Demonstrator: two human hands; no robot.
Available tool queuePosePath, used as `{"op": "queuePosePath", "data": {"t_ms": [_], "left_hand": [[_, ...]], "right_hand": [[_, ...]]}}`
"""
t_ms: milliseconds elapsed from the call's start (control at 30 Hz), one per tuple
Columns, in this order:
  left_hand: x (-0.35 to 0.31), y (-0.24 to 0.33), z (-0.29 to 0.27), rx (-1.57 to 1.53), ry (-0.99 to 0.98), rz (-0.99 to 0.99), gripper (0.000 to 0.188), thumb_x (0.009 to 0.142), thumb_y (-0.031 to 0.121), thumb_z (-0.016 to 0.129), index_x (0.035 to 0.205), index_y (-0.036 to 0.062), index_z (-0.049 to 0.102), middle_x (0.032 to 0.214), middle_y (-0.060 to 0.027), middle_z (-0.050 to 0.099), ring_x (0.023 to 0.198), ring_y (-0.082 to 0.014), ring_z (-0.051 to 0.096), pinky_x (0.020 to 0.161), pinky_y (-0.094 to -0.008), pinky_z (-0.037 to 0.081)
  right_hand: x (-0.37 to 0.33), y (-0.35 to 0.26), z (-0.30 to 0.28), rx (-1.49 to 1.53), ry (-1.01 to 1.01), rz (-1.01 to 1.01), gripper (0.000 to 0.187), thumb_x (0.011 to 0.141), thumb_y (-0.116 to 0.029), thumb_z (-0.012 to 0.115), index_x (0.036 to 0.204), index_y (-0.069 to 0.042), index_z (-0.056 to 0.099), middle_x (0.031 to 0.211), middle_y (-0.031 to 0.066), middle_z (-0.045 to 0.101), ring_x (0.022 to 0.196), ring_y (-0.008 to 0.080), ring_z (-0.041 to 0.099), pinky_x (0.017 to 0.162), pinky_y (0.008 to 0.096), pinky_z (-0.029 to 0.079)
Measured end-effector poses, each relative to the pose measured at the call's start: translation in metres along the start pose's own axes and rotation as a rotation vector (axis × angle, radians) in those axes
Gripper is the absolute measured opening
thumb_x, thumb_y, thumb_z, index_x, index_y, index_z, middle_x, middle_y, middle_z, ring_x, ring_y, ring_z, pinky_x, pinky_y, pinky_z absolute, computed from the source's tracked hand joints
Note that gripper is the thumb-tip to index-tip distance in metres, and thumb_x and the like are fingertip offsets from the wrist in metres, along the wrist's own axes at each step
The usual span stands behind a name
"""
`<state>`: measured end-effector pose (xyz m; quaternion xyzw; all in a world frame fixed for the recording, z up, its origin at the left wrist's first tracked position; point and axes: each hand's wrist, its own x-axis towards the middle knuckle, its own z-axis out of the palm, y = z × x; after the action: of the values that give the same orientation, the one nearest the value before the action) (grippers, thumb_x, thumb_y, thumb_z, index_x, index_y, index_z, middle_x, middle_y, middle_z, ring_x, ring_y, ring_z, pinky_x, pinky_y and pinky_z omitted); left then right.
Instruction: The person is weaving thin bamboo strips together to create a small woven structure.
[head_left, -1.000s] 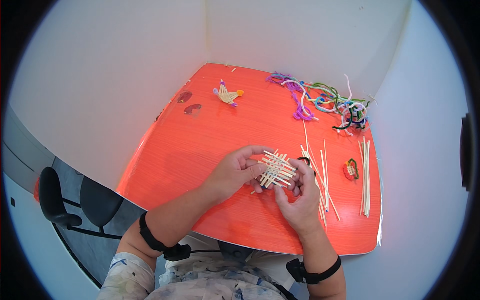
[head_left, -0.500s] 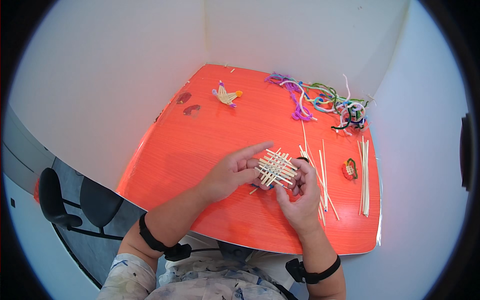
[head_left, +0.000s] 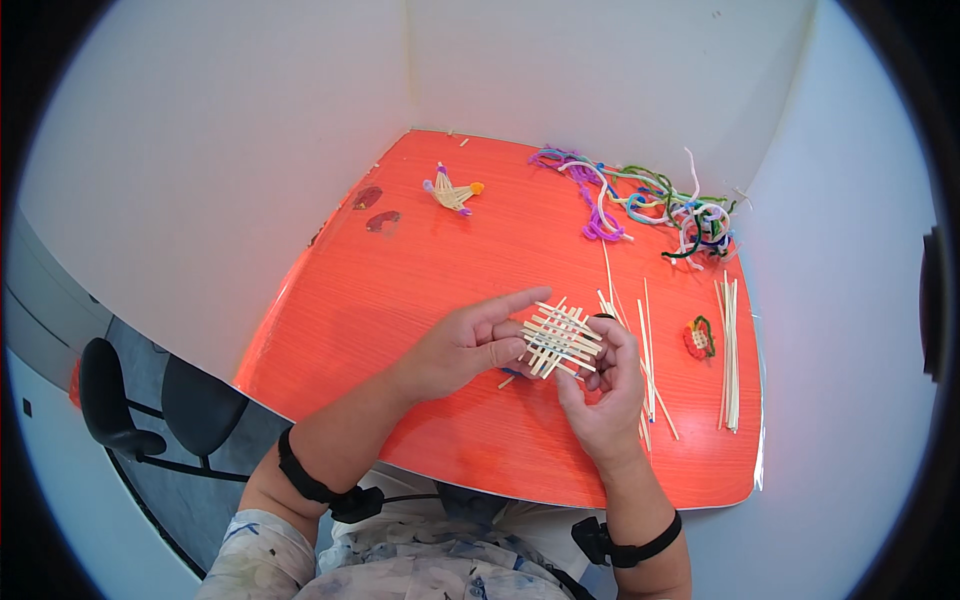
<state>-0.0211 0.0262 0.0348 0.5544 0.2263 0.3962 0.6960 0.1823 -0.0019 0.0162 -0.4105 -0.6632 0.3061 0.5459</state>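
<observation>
Both forearms reach up over the red worktop (head_left: 350, 300), and here's the left hand (head_left: 462, 345), index finger stretched along the upper edge, thumb at the near side! Opposite, the right hand (head_left: 605, 395) curls in, thumb low, fingers bent. And the grip? Both hands grasping the stick lattice (head_left: 560, 340), which sits right between them, above the worktop, crossed sticks fanning past the fingertips. Just right lie loose sticks (head_left: 649, 345); farther right, a pale stick bundle (head_left: 733, 360).
</observation>
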Motion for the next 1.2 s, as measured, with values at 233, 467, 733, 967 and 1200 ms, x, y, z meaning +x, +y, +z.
{"op": "queuePosePath", "data": {"t_ms": [233,467,733,967,1200], "left_hand": [[0.0018,-0.0027,-0.0007,0.032,0.007,0.023,0.055,0.099,0.011,0.050,0.148,0.0022,0.026,0.113,-0.0129,0.062,0.101,-0.0152,0.062,0.089,-0.0300,0.051],[0.0017,-0.0017,0.0006,0.031,0.004,0.023,0.053,0.099,0.011,0.050,0.146,0.0020,0.028,0.111,-0.0127,0.063,0.101,-0.0153,0.062,0.088,-0.0303,0.051],[0.0016,-0.0007,0.0001,0.046,0.004,0.012,0.052,0.097,0.014,0.053,0.143,0.0014,0.033,0.117,-0.0145,0.062,0.107,-0.0182,0.062,0.091,-0.0318,0.050],[0.0019,-0.0018,0.0007,0.033,0.002,0.025,0.052,0.097,0.014,0.054,0.143,0.0014,0.033,0.118,-0.0148,0.061,0.107,-0.0182,0.062,0.092,-0.0322,0.050],[0.0008,-0.0017,-0.0002,-0.045,0.027,0.004,0.048,0.096,0.011,0.053,0.140,0.0010,0.035,0.116,-0.0149,0.061,0.105,-0.0182,0.062,0.091,-0.0316,0.051]], "right_hand": [[-0.0005,-0.0003,-0.0004,0.042,0.004,0.022,0.056,0.074,0.000,0.071,0.122,-0.001,0.044,0.088,0.0046,0.058,0.070,0.0069,0.049,0.057,0.0210,0.037],[-0.0010,-0.0001,-0.0018,0.025,0.010,0.015,0.054,0.074,-0.001,0.071,0.121,-0.001,0.046,0.085,0.0040,0.055,0.069,0.0073,0.047,0.057,0.0212,0.037],[-0.0008,-0.0021,-0.0024,-0.008,0.009,0.000,0.052,0.073,-0.001,0.072,0.119,-0.001,0.047,0.083,0.0040,0.054,0.067,0.0088,0.046,0.056,0.0223,0.038],[-0.0006,-0.0005,-0.0022,0.007,0.015,-0.004,0.051,0.073,-0.001,0.072,0.118,-0.001,0.048,0.081,0.0035,0.052,0.066,0.0089,0.046,0.055,0.0225,0.037],[-0.0004,-0.0049,-0.0020,-0.048,-0.002,-0.010,0.051,0.073,-0.002,0.072,0.118,-0.003,0.048,0.080,0.0029,0.053,0.066,0.0093,0.046,0.055,0.0227,0.038]]}}
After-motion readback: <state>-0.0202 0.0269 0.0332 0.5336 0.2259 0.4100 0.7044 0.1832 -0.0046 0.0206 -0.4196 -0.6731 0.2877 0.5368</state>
